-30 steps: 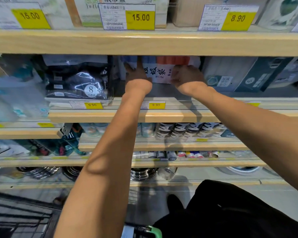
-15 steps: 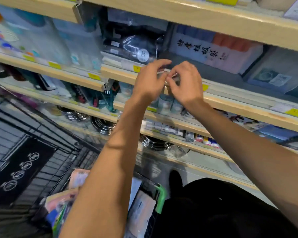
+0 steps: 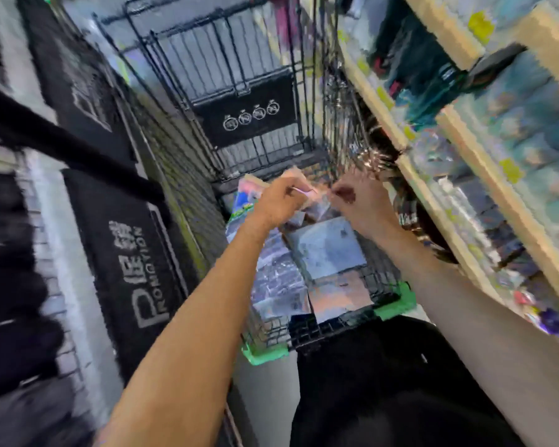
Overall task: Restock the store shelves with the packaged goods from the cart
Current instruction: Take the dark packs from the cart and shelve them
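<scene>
Hands (image 3: 279, 201) now over "PROMOTION"-side cart (image 3: 265, 346)

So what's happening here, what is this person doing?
A person is restocking a shop. Both hands, the left hand and the right hand, are reaching over a wire cart that holds packaged goods, beside the wooden shelves. The picture is blurred, so whether either hand already grips a pack is unclear.

Both my bare arms reach forward and down, wrists close together. My left hand (image 3: 279, 201) has its fingers curled in a pinch; my right hand (image 3: 355, 201) curls likewise, too blurred to tell more.
</scene>
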Demonstrator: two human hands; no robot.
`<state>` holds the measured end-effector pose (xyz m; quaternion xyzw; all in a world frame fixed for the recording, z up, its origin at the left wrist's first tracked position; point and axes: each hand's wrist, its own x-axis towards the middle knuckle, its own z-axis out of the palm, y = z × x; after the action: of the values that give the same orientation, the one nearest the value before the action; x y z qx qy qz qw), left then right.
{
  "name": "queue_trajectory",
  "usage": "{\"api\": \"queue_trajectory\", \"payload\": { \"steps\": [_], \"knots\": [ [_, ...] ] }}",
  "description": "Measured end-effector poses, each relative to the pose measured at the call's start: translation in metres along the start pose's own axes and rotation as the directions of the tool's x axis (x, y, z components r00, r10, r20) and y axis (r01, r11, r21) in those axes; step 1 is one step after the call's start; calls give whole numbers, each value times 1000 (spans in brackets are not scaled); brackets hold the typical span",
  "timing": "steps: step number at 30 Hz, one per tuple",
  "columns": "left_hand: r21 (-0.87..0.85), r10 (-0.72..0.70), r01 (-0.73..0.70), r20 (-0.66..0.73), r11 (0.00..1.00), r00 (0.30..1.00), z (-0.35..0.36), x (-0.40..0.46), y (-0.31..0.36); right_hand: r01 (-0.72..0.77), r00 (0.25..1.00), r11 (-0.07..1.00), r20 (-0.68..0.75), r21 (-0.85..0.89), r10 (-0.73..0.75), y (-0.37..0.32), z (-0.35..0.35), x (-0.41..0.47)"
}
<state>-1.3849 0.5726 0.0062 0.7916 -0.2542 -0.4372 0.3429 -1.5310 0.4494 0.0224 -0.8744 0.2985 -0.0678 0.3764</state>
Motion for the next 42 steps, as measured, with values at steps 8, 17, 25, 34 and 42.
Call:
{"api": "queue_trajectory", "payload": {
  "steps": [8,17,25,34,42],
  "knots": [
    [-421,-557,467,-116,778,822,0,-47,-113,-416,718,907,585,-73,377,40,97,-24],
    [-411,-690,680,152,607,708,61,-80,-137,-645,546,757,633,-100,549,56,172,-54],
    [-483,-621,611,163,628,767,49,-84,-138,-756,489,650,590,-80,642,39,208,-57],
    [-382,-540,512,39,770,841,4,-66,-132,-707,651,697,493,117,577,12,194,-69],
    [-119,-267,245,-221,962,938,-34,-31,-90,-492,830,845,407,210,382,14,48,-72]
  ]
}}
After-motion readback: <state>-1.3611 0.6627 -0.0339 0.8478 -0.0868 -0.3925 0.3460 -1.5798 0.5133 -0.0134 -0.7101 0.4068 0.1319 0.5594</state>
